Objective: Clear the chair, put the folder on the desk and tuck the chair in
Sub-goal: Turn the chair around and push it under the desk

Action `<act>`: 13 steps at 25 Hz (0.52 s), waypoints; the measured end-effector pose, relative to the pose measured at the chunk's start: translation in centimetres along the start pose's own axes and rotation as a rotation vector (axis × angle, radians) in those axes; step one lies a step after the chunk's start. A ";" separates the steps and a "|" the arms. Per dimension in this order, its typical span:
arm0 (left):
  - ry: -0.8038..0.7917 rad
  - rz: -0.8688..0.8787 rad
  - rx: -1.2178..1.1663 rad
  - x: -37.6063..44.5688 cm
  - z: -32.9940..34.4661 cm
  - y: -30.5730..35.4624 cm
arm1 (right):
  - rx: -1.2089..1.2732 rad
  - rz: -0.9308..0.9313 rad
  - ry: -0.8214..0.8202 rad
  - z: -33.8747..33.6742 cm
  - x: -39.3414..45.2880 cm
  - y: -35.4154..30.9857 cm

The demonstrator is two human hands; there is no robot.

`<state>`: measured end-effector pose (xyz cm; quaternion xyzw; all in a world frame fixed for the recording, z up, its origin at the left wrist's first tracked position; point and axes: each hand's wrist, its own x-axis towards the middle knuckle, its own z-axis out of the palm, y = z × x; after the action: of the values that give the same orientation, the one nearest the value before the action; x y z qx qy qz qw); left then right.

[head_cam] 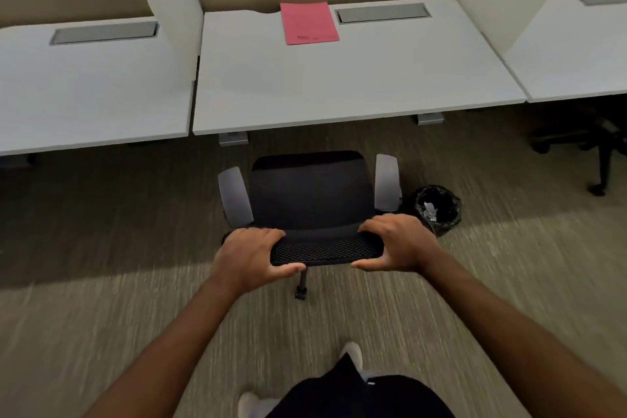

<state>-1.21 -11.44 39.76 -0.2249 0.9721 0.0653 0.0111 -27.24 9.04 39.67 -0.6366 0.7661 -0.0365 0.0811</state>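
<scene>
so both hands are on the chair [310, 200] backrest top: left hand [249, 253] and right hand [402, 243] each clamped around the mesh edge. seat is bare, and the chair sits on the carpet just short of the surface [339, 88]. pink folder [308, 23] lies flat at the back of that surface. small black trash bin [437, 209] is beside the chair.

Folder [309, 22] on desk [339, 85] at back, chair [310, 200] before desk, bin [437, 209] right of chair

Open carpet [142, 214] flanks the chair [310, 197]; a bin [437, 209], apparently touching, crowds its right.
</scene>
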 end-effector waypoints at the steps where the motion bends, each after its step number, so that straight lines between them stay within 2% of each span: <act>1: 0.010 -0.015 0.001 1.5 0.0 0.2 | -0.003 -0.015 0.006 -0.4 1.1 1.5; 13: 0.098 -0.068 0.025 18.7 -0.6 -0.4 | -0.084 -0.094 0.054 -3.2 13.9 15.4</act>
<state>-17.81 -20.07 39.34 -0.2605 0.9641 0.0415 -0.0315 -45.18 -1.88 39.30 -0.6733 0.7382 -0.0254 0.0317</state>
